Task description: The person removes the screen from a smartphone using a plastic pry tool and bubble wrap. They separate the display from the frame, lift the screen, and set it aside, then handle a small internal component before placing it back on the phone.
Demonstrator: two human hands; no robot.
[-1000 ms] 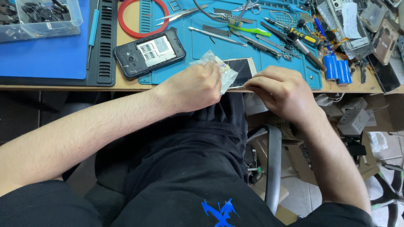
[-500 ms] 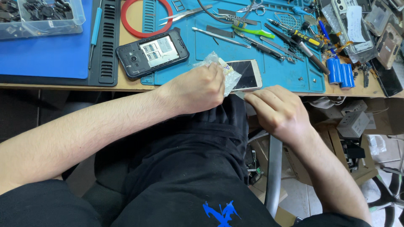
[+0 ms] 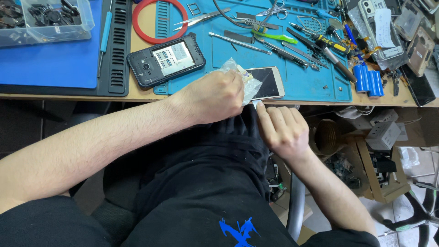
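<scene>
- Cluttered workbench (image 3: 137, 95), wood-edged, is overlaid with a blue ribbed repair mat (image 3: 311, 82); metal tweezers (image 3: 201, 17) and a red ring (image 3: 157, 20) are noted toward 12 o'clock.
- Right hand (image 3: 281, 128) has been drawn back off the bench edge since a second ago; it is now held loosely open, empty, fingertips just below the gold-rimmed phone (image 3: 270, 82).
- Left hand (image 3: 215, 96) is closed on a crinkled clear plastic bag (image 3: 244, 77), which is pressed over the glossy phone's left end.
- A black rugged phone (image 3: 165, 60) lies at 10 o'clock of the left hand.
</scene>
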